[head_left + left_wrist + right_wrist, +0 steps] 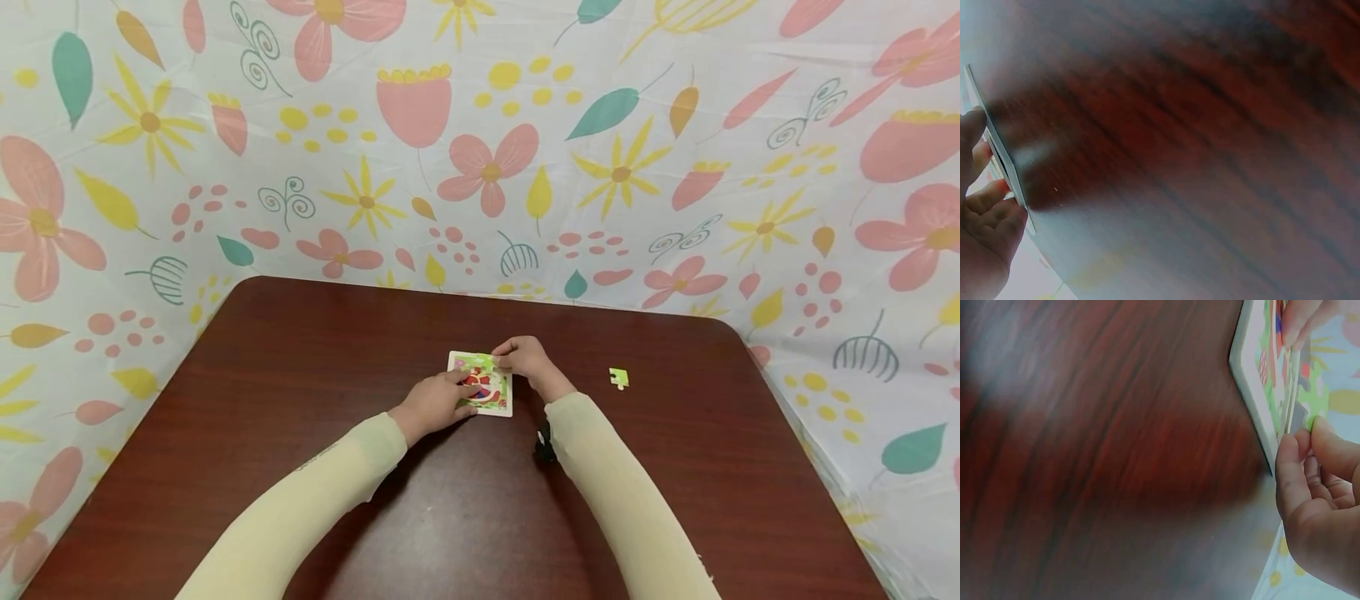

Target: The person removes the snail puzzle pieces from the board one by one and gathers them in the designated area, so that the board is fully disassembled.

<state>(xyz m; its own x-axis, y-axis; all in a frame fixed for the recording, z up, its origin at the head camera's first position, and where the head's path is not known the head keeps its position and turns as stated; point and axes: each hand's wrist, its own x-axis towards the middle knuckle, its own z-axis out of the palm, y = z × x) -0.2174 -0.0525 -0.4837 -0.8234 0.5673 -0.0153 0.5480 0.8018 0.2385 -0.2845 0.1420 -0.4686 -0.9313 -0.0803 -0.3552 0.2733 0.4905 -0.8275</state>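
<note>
A green piece (pixel 1315 394) is sitting in the right hand (pixel 525 360), pinched between thumb and finger at the far right corner of the board (pixel 498 412). The relation that seems to count most is the one between this piece and the board's face: in the right wrist view the piece is tilting up from that face, while the board is lying flat to the left of the grip. Whether the piece's lower edge is touching the board, I cannot tell. The board is looking nearly square, so no long axis is standing out.

The left hand (pixel 435 403) is resting over the board's left part with its fingers spread loosely on the picture, pinching nothing that shows. The right hand is the nearer one to the held piece's corner, and also to the loose piece (pixel 618 378), which is lying well apart on the table (pixel 435 508), tab pointing toward the person.

Only the head view is showing that loose piece, plus a black object (pixel 545 443) beside the right sleeve (pixel 607 475). The left wrist view is catching the board edge-on and missing the held piece. Behind the table, a flowered cloth (pixel 491 171) is hanging.
</note>
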